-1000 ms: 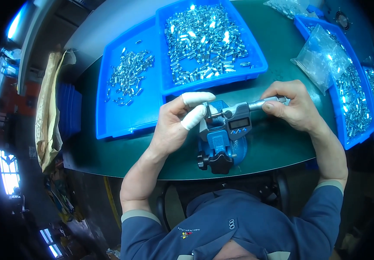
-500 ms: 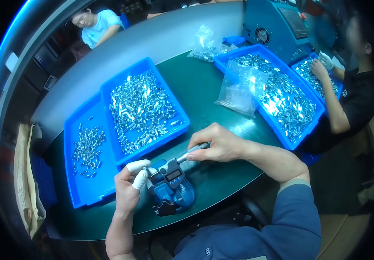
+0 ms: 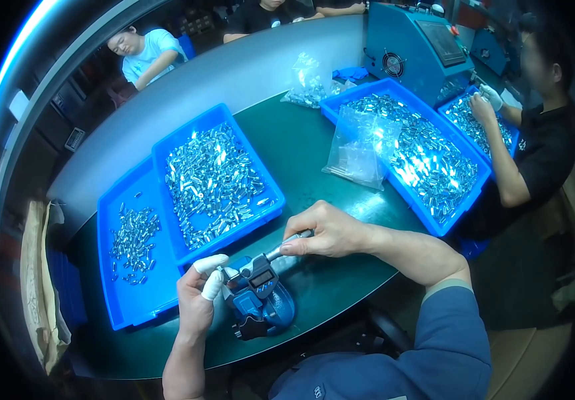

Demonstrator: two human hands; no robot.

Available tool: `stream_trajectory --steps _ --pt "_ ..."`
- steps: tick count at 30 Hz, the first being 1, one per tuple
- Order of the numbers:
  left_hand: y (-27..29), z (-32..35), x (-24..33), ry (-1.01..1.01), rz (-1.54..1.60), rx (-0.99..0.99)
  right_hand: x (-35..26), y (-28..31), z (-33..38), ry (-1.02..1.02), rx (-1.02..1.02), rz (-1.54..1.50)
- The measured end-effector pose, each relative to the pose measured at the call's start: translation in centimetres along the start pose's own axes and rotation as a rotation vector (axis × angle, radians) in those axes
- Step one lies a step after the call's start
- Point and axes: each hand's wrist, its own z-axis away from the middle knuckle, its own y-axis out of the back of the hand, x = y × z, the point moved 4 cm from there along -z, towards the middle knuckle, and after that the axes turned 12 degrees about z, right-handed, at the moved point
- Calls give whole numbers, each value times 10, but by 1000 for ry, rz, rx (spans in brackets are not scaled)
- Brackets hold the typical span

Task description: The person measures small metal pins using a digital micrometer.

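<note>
A digital micrometer [image 3: 261, 275] with a small display is clamped in a blue stand [image 3: 281, 308] near the table's front edge. My right hand [image 3: 324, 230] is closed round the thimble at its right end. My left hand [image 3: 197, 293], with white finger cots on thumb and forefinger, pinches a small metal part [image 3: 223, 271] at the micrometer's jaws; the fingers mostly hide it. Beyond my hands, a blue tray [image 3: 272, 208] holds a heap of small shiny metal cylinders [image 3: 211, 177]. Its left edge overlaps another blue tray [image 3: 117, 308] with a smaller pile [image 3: 134, 243].
At right, a clear plastic bag [image 3: 354, 157] lies against a blue tray [image 3: 442, 227] of metal parts. A co-worker's hands [image 3: 487, 103] are over a further tray [image 3: 511, 143]. A bag of parts [image 3: 309, 87] and a blue machine [image 3: 407, 50] stand behind. Other people sit beyond the partition [image 3: 247, 73].
The view has shifted slightly, so the trays and micrometer appear a little lower. My right hand remains on the thimble and my left fingers stay at the jaws.
</note>
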Motion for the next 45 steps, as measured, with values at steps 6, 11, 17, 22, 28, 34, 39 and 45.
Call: stream_trajectory --steps 6,11,17,22,28,34,39,45 --pt "-2 1 2 20 0 12 -1 0 0 25 8 0" --pt "-2 1 1 33 22 3 -2 0 -1 49 54 -24" --pt "3 0 -3 49 7 -12 -2 0 -1 18 -1 7" --pt "3 0 0 43 -6 -39 1 -4 0 62 50 -41" --pt "5 2 0 46 -17 -22 0 -5 -1 49 14 -59" --pt "4 5 2 26 -33 -5 -4 -4 -1 70 24 -44" --pt "-4 0 2 20 -29 -47 2 0 4 65 64 -16" --pt "-1 6 6 -24 -53 55 -2 -3 -4 31 -38 -62"
